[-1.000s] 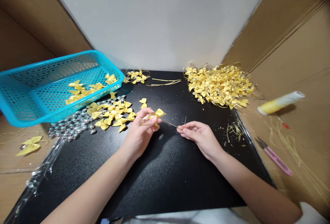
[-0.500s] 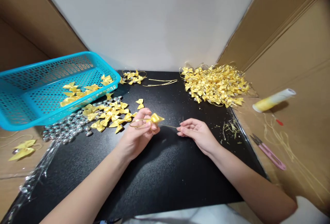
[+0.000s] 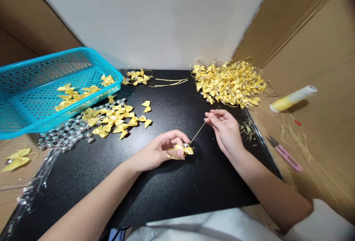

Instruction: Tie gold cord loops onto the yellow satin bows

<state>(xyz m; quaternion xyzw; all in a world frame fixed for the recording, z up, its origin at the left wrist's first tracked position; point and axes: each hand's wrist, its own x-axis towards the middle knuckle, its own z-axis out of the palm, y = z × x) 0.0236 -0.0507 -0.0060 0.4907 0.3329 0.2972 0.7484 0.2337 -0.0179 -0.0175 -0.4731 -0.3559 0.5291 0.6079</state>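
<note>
Pinched in my left hand (image 3: 169,148) is a yellow satin bow (image 3: 188,150) with a silver bead (image 3: 185,145) against it and a loop of gold cord (image 3: 173,156) hanging off its left side. My right hand (image 3: 226,128) is closed, thumb against fingers, on a thin needle (image 3: 217,108) whose end pokes out beyond the fingertips. A taut thread (image 3: 198,133) runs slanting from the bow up to the right fingers. Both hands are over the black table (image 3: 166,193).
To the left are loose yellow bows (image 3: 119,119), silver beads (image 3: 66,133) and a turquoise basket (image 3: 118,84) holding bows. A large pile of beaded bows (image 3: 230,84) lies back right. Pink thread snips (image 3: 288,158), a thread spool (image 3: 294,98) and thread scraps (image 3: 248,128) are at right.
My right hand has moved up and right, drawing the thread longer and slanted. My left hand has shifted right and down with the bow, turning it so the bead shows.
</note>
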